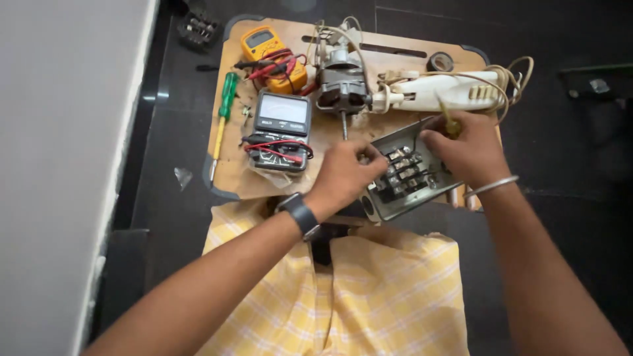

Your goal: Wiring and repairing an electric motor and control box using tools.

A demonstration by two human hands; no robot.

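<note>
1. Down over a small wooden work board [231, 178] with dark rounded corners, resting across a lap in yellow checked cloth [369, 296].
2. Centre stage: open grey metal switch box [386, 204], tilted at the near right edge of the board, rows of black and silver contacts showing inside.
3. Left hand [346, 173] curled at the box's left rim, fingers bunched and nearly closed at the contacts; whether anything small sits pinched between them, cannot tell. Dark smartwatch [301, 212] on that wrist.
4. Right hand [468, 150] closed around a yellow-green handled screwdriver [450, 122], handle poking up above the knuckles, tip hidden down toward the box's far right corner. Silver bangle [491, 186] on that wrist.
5. Just behind the box: white plastic appliance body [435, 92] lying on its side, beige cord [511, 76] looped at its right end.
6. Left of that, bare grey electric motor [343, 82] with its shaft pointing toward the viewer.
7. Further left: black analog meter [282, 125] with red and black leads across it, and behind it a yellow digital multimeter [267, 49] with leads draped over.
8. Along the board's left edge, green-handled screwdriver [223, 115] lying lengthwise.
9. Back right corner: roll of dark tape [440, 62].
10. Dark tiled floor [560, 132] all around.
</note>
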